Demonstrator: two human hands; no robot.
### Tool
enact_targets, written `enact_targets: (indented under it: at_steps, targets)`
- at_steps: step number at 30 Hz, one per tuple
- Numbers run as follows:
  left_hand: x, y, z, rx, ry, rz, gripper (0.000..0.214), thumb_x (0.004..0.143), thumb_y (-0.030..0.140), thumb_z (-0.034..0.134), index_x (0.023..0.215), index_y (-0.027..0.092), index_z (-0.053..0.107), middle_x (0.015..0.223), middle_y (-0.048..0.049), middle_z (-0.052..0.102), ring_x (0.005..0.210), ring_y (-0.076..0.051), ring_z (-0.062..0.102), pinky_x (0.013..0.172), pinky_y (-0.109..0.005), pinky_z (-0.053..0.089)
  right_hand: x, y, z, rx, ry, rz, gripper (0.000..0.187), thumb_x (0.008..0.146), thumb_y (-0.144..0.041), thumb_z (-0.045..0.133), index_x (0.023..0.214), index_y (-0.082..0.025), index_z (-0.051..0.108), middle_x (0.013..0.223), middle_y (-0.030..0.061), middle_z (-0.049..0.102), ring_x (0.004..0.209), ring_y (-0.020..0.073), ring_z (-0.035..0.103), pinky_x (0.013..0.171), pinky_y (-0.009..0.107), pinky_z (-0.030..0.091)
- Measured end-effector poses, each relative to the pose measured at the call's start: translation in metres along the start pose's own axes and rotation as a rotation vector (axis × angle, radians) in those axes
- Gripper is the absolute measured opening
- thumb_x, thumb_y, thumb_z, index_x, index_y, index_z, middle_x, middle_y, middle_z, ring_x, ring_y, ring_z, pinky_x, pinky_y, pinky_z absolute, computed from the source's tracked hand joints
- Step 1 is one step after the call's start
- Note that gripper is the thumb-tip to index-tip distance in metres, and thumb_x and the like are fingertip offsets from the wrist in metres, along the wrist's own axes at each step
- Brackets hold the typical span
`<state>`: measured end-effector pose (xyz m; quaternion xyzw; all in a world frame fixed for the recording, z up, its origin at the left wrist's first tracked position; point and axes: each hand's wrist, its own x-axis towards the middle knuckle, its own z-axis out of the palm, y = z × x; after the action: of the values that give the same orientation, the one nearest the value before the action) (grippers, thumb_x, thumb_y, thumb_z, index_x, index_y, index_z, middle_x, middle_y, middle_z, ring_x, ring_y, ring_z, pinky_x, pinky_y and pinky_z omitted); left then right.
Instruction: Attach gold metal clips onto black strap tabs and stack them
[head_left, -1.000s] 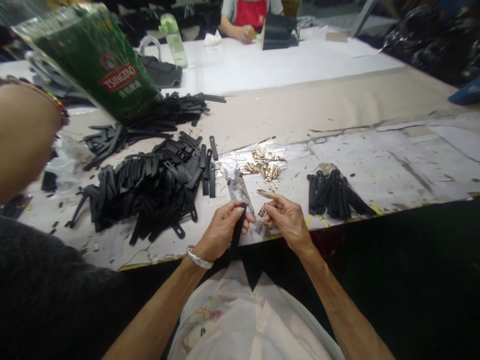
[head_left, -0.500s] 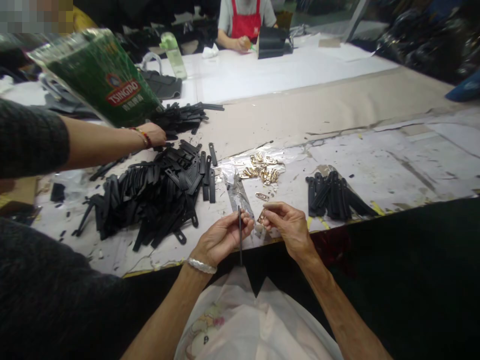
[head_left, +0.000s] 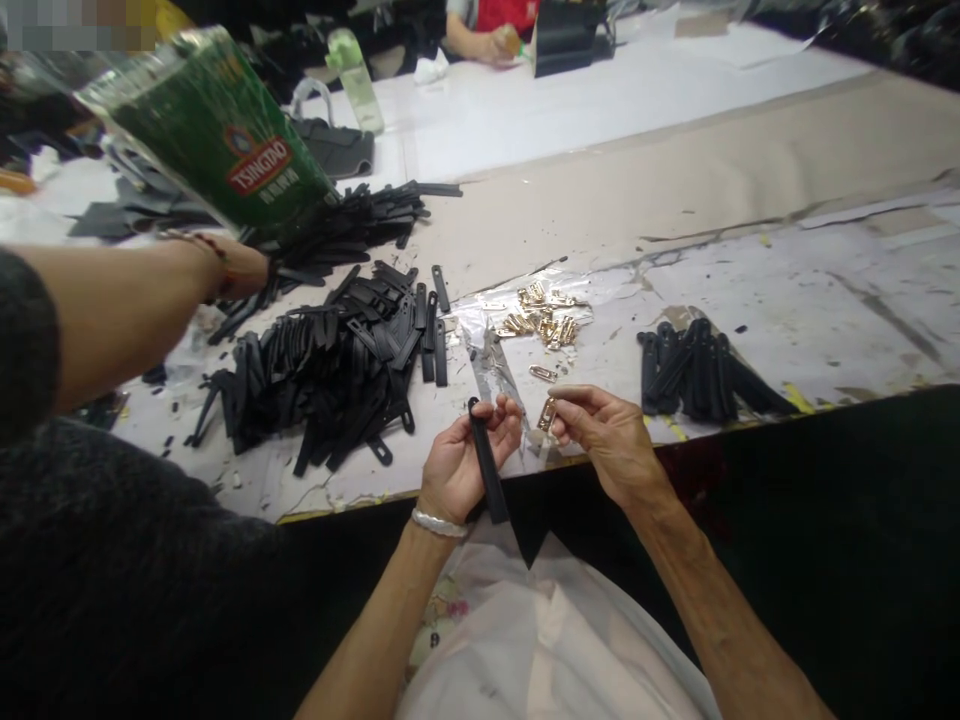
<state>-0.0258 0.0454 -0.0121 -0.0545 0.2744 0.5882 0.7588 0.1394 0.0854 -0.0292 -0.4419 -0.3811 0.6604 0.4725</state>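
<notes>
My left hand point(head_left: 463, 458) grips a narrow black strap point(head_left: 487, 465) upright by its middle, just at the table's near edge. My right hand point(head_left: 609, 436) pinches a small gold metal clip point(head_left: 547, 412) a few centimetres to the right of the strap's top end. Strap and clip are apart. A big heap of black straps point(head_left: 330, 360) lies to the left of my hands. A little pile of gold clips point(head_left: 544, 322) rests on clear plastic beyond them. One loose clip point(head_left: 541, 373) lies nearer.
A small bundle of black straps point(head_left: 701, 375) lies at the right. A co-worker's arm point(head_left: 135, 300) reaches over the heap from the left, under a green Tsingtao pack point(head_left: 225, 140). Another person in a red apron point(head_left: 491, 25) works at the far end. A green bottle point(head_left: 356, 75) stands behind.
My left hand has tilted the strap so its top end points up toward the clip. The co-worker's hand has drawn back leftward along the heap. The view has shifted slightly.
</notes>
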Motion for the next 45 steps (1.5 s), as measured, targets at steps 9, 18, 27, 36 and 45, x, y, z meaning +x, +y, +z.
enact_targets:
  at_steps: [9,18,27,36,45]
  targets:
    - [0.004,-0.004,-0.005,0.323,-0.045,0.113,0.008,0.085,0.016,0.055,0.078,0.016,0.055,0.076,-0.0013,0.047,0.062,-0.008,0.043,0.048,-0.016,0.035,-0.001,-0.005,0.003,-0.059,0.020,-0.008,0.025,0.065,-0.032,0.080,0.081,-0.015,0.070,0.062,0.0022,0.069,0.053,0.0122,0.061,0.050,0.023,0.050]
    - [-0.006,-0.007,0.009,1.236,0.045,0.548,0.015,0.082,0.024,0.064,0.092,0.020,0.074,0.085,-0.0029,0.057,0.074,-0.014,0.050,0.064,-0.022,0.039,-0.006,0.005,0.016,-0.040,0.120,0.014,0.017,0.063,-0.029,0.079,0.072,-0.015,0.072,0.062,0.0018,0.068,0.055,0.0120,0.061,0.055,0.024,0.052]
    - [0.003,-0.023,0.007,1.264,0.096,0.707,0.021,0.080,0.012,0.064,0.090,0.026,0.076,0.093,-0.0043,0.058,0.092,-0.018,0.055,0.084,-0.025,0.042,-0.008,0.012,0.024,0.140,0.097,0.109,0.021,0.061,-0.029,0.081,0.075,-0.015,0.074,0.064,0.0013,0.069,0.056,0.0107,0.063,0.056,0.021,0.053]
    - [0.009,-0.023,-0.003,1.559,0.062,0.816,0.023,0.088,0.014,0.051,0.100,0.016,0.071,0.086,-0.0058,0.065,0.082,-0.017,0.060,0.075,-0.028,0.046,-0.009,0.021,0.021,0.176,0.071,0.124,0.025,0.062,-0.031,0.081,0.080,-0.014,0.074,0.067,0.0022,0.070,0.059,0.0112,0.063,0.059,0.023,0.052]
    - [0.010,-0.022,0.000,1.618,0.105,0.723,0.021,0.088,0.015,0.051,0.097,0.015,0.070,0.091,-0.0073,0.071,0.084,-0.019,0.064,0.075,-0.028,0.047,-0.012,0.018,0.028,0.056,0.111,0.021,0.021,0.065,-0.030,0.077,0.082,-0.016,0.075,0.070,0.0026,0.070,0.058,0.0113,0.058,0.058,0.024,0.049]
